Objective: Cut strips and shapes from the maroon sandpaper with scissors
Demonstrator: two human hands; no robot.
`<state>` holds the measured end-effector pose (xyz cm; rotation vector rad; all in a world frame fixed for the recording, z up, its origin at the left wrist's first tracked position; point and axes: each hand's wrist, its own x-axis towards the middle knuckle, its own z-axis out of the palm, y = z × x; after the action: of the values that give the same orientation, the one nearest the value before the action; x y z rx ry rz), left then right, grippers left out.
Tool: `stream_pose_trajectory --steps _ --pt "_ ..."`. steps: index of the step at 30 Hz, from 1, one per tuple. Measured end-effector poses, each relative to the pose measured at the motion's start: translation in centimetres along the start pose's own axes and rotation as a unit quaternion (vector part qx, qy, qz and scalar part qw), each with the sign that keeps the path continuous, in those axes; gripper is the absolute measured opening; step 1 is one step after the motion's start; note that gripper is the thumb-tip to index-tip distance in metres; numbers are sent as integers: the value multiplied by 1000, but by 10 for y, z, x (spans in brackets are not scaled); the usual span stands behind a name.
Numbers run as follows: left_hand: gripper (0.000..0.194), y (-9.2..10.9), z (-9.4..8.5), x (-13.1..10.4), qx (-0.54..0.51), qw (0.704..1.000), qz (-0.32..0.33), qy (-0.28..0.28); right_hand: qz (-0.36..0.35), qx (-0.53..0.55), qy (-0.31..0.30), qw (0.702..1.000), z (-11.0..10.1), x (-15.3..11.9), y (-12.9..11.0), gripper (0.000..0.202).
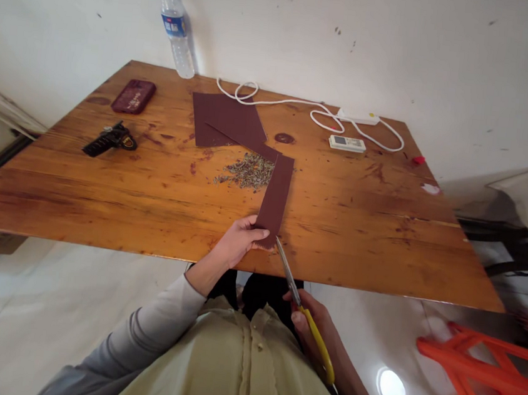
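Note:
My left hand (235,242) pinches the near end of a dark maroon strip (276,189), which looks like paper or thin sheet and has a fringed near edge. In my right hand (310,322) is a pair of scissors with yellow handles (319,345); its blade tips touch or lie very close to the strip's near right corner. Just left of the strip, a heap of small brown-grey clippings (248,172) is spread on the table. Behind the heap lie a larger maroon sheet (228,115) and another narrow maroon piece (246,142).
On the wooden table (359,232) stand or lie a plastic bottle (177,34), a maroon phone case (134,96), a black clip-like object (111,139), a white remote (347,144) and a white power strip (358,116) with its looping cord. An orange stool (486,371) is on the floor at right.

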<state>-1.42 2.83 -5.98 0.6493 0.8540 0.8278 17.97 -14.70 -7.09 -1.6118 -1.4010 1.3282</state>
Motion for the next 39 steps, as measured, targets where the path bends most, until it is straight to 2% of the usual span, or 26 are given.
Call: stream_pose_trajectory --steps 6,19,29,35,39 --pt "33 -1 -1 0 -1 1000 -4 -5 -10 2 -8 1000 -3 0 8 70" --pt "29 -3 -3 -1 8 1000 8 -21 -4 -51 24 998 -2 1 7 58" --pt "32 -1 -3 -1 9 1000 0 -17 20 9 13 1000 -2 3 -3 58" --pt "30 1 0 -2 4 1000 2 -16 17 17 25 999 -3 5 -5 67" --pt "30 -1 4 -4 -7 1000 9 17 36 107 -17 994 5 2 5 74"
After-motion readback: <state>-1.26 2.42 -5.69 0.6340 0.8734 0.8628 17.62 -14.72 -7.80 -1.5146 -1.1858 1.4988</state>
